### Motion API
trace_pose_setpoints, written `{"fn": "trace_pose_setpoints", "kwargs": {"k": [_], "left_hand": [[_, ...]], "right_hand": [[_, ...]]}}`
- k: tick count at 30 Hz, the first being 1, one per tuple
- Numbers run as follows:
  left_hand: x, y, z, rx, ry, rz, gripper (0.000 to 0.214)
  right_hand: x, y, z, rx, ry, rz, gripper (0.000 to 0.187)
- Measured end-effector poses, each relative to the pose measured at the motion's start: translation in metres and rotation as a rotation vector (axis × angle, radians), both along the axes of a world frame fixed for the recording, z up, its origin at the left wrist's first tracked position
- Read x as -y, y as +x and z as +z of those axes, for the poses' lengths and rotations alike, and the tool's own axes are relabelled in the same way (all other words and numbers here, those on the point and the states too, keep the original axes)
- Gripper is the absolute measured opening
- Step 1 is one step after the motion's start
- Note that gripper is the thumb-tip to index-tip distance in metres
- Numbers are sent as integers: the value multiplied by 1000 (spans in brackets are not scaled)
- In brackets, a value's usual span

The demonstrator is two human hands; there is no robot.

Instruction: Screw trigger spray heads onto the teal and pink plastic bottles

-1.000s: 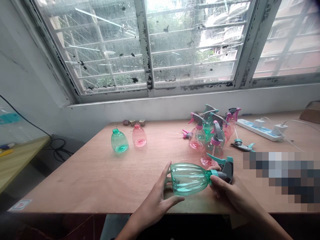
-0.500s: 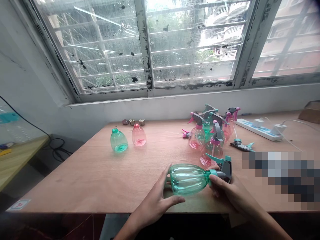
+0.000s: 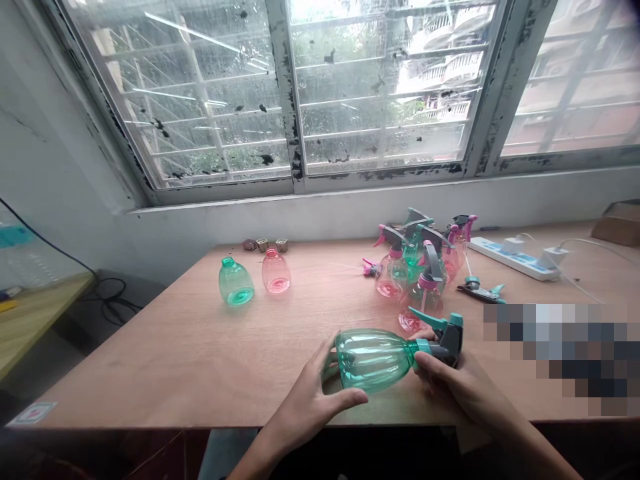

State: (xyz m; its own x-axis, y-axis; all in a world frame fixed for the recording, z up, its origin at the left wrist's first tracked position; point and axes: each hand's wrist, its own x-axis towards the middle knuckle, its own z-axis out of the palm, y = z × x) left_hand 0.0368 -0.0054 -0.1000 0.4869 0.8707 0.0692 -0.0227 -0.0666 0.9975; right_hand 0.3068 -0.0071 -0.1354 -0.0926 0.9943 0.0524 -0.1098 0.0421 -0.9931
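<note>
A clear green spray bottle lies on its side in the air above the table's front part, its base to the left and its grey and teal spray head to the right. My left hand cups the base end, with fingers behind it and the thumb along its lower side. Around the teal collar and neck, my right hand is closed, thumb in front. Some fingers of both hands are hidden behind the bottle. Just beyond it stands a pink spray bottle with a grey and pink head.
A headless green bottle and a headless pink bottle stand at the left. Several assembled spray bottles cluster behind my hands. Loose spray heads, a power strip and small cubes lie on the table.
The bottle and both hands keep nearly the same pose. The whole scene sits slightly further left in view.
</note>
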Motion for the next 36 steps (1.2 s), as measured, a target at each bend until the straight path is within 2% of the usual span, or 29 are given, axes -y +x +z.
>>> {"fn": "trace_pose_setpoints", "kwargs": {"k": [3, 7, 9, 13, 18, 21, 23, 27, 29, 36], "left_hand": [[1, -1, -8, -34, 4, 58, 101], [1, -2, -14, -31, -34, 40, 113], [0, -1, -9, -8, -59, 38, 112], [-1, 2, 3, -39, 17, -7, 87], [1, 2, -1, -72, 22, 65, 108], [2, 0, -4, -64, 14, 60, 112], [3, 0, -1, -65, 7, 39, 107], [2, 2, 9, -35, 44, -37, 75], [2, 3, 12, -29, 56, -51, 66], [4, -2, -1, -172, 13, 68, 106]], "right_hand": [[-2, 2, 0, 35, 16, 25, 40], [-4, 4, -2, 55, 31, 28, 38], [-4, 5, -4, 72, 26, 36, 38], [-4, 6, -7, 86, 36, 54, 38], [-3, 7, -6, 120, 24, 39, 37], [-4, 6, -6, 138, 13, 49, 40], [-4, 6, -5, 137, 16, 51, 39], [-3, 6, -4, 81, -14, 54, 37], [-2, 6, -3, 76, -14, 49, 37], [-5, 8, -5, 118, -1, -7, 46]]}}
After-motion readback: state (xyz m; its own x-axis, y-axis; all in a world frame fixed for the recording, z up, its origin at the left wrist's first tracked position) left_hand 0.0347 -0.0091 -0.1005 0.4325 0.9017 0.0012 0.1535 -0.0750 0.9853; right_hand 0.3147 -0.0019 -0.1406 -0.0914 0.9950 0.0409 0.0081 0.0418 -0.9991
